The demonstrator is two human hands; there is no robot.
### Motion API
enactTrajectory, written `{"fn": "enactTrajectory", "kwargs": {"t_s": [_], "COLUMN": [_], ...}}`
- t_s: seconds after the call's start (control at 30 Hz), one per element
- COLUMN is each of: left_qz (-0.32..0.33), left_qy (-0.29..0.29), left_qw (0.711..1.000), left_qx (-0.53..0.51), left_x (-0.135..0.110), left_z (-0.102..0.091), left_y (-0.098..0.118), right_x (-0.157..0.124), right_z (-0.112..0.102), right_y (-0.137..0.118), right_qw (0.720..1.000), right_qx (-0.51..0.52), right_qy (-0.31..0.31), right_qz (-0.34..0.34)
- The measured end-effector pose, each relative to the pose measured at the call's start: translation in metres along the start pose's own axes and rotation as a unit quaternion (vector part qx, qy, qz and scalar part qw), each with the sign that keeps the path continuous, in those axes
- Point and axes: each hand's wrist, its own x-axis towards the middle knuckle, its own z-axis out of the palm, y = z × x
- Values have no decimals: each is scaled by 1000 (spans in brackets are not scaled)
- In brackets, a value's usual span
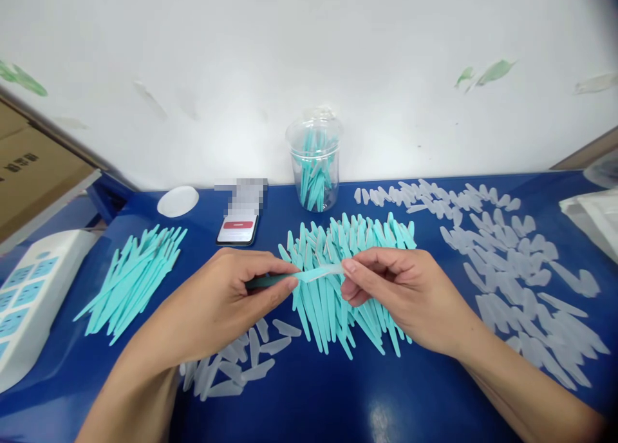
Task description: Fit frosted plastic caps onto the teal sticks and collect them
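Note:
My left hand (pixel 232 288) pinches the handle of a teal plastic stick (pixel 270 280) held level over the table. My right hand (pixel 391 282) pinches a clear plastic cap (pixel 321 273) that sits over the stick's tip. Both hands hover above a wide pile of teal sticks (pixel 338 269) in the middle of the blue table (pixel 338 398). Several loose clear caps (pixel 246 362) lie under my left wrist.
A second pile of teal sticks (pixel 135 275) lies at the left. Many clear caps (pixel 512 263) spread across the right. A clear cup (pixel 315 163) of sticks stands at the back by the wall, with a phone (pixel 237 227), a white lid (pixel 177 201) and a white box (pixel 33 295) at the left.

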Motion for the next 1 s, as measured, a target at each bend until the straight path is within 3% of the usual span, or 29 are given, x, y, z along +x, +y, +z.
{"fn": "enactTrajectory", "kwargs": {"t_s": [0.17, 0.37, 1.0], "left_qz": [23, 101, 112], "left_qy": [16, 108, 85], "left_qw": [999, 987, 987], "left_qx": [25, 62, 72], "left_x": [-3, -6, -7], "left_z": [-5, -7, -2], "left_y": [-5, -5, 5], "right_x": [2, 3, 1], "right_z": [-3, -5, 0], "right_y": [1, 1, 2], "right_qw": [1000, 1000, 1000], "right_qx": [-22, -20, -21], "right_qy": [1, 9, 17], "right_qz": [-10, -13, -14]}}
